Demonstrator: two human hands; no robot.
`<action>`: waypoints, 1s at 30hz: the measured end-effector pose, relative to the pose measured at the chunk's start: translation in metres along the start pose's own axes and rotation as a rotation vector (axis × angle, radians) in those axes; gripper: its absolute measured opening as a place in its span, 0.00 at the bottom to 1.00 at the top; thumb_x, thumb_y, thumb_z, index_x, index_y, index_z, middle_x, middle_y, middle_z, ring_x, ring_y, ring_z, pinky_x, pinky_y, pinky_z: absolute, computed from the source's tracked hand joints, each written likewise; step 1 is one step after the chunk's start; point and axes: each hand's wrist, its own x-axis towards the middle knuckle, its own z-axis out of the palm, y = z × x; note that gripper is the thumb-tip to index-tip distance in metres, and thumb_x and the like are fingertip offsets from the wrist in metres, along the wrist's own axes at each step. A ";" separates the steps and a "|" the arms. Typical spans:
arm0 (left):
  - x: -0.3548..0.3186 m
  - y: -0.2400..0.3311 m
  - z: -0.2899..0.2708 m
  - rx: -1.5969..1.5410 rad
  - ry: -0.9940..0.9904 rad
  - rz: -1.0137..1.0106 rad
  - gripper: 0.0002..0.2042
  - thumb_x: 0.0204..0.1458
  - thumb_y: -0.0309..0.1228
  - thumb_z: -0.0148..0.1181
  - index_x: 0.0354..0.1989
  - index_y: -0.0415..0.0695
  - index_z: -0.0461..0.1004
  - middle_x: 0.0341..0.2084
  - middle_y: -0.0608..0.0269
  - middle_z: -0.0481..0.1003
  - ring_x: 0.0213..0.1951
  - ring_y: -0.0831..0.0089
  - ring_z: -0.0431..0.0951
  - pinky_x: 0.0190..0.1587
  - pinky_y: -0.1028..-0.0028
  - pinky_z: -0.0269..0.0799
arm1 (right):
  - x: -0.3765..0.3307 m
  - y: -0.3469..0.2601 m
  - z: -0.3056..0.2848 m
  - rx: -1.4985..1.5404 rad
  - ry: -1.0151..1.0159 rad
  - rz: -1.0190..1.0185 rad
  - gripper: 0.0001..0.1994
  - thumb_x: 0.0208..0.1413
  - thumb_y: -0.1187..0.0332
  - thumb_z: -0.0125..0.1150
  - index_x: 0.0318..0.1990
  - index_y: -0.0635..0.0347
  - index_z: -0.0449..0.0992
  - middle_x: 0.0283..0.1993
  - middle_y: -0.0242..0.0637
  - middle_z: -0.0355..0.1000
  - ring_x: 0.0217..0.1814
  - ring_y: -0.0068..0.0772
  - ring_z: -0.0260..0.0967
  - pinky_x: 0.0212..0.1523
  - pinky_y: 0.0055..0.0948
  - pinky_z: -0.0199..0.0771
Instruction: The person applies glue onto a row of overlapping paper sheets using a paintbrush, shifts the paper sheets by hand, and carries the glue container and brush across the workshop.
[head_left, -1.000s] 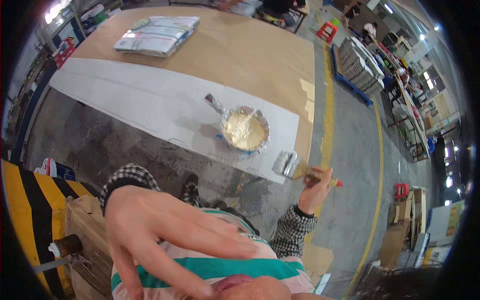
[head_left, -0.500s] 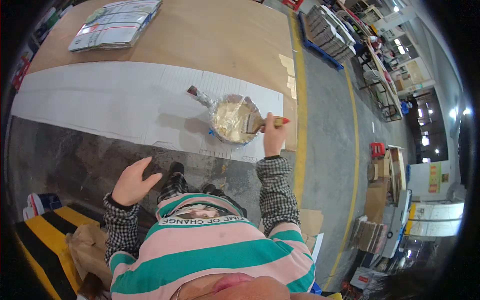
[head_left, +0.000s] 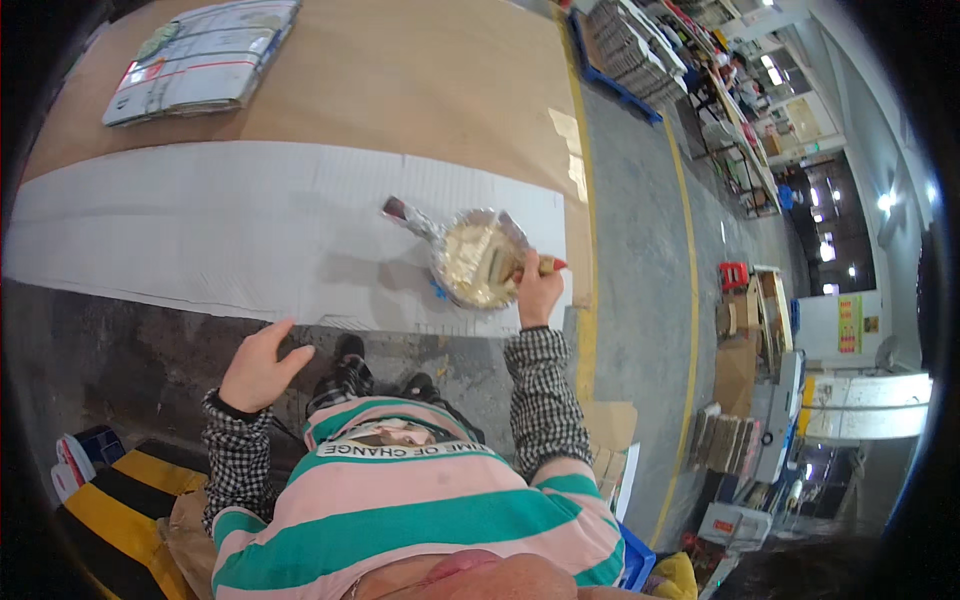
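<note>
My right hand (head_left: 541, 298) grips the handle of a flat paintbrush (head_left: 551, 265) with a red tip. The bristle end lies down in a round pan (head_left: 492, 216), in cream-coloured paste (head_left: 464, 254). Clear plastic film wraps the pan and its handle, which points to the upper left and ends dark. The pan rests on a long white cardboard sheet (head_left: 215, 225), near its right end. Holding nothing, my left hand (head_left: 258, 370) hovers over the floor short of the sheet's near edge, thumb and fingers apart.
Brown board (head_left: 400, 85) extends beyond the white sheet, with a strapped bundle of flat white cardboard (head_left: 190, 75) at far left. A yellow-and-black striped block (head_left: 130, 510) is at my lower left. Right of the board runs a yellow floor line (head_left: 588, 330); stacked cardboard (head_left: 635, 50) sits farther off.
The brush has gone lower and deeper into the paste, its bristle end less visible than before. My left hand stays open. The whole view has shifted slightly.
</note>
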 end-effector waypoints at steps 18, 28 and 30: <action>0.022 0.005 0.000 -0.027 -0.084 0.113 0.28 0.49 0.40 0.57 0.51 0.29 0.64 0.48 0.38 0.68 0.52 0.51 0.68 0.54 0.66 0.63 | -0.020 -0.022 0.000 0.319 0.148 0.019 0.13 0.57 0.65 0.54 0.28 0.68 0.71 0.23 0.33 0.70 0.16 0.22 0.66 0.17 0.21 0.67; 0.029 0.006 0.003 -0.040 -0.114 0.126 0.27 0.48 0.41 0.57 0.50 0.29 0.65 0.46 0.38 0.69 0.50 0.50 0.69 0.52 0.66 0.65 | -0.028 -0.049 -0.008 0.362 0.104 0.013 0.12 0.56 0.65 0.55 0.31 0.68 0.71 0.25 0.34 0.70 0.17 0.23 0.66 0.19 0.21 0.70; 0.028 0.005 0.003 -0.037 -0.076 0.129 0.27 0.48 0.41 0.57 0.49 0.29 0.66 0.46 0.38 0.69 0.50 0.50 0.69 0.52 0.65 0.65 | -0.028 -0.054 -0.009 0.426 0.117 0.006 0.11 0.56 0.66 0.55 0.31 0.69 0.72 0.26 0.35 0.71 0.18 0.23 0.67 0.20 0.22 0.70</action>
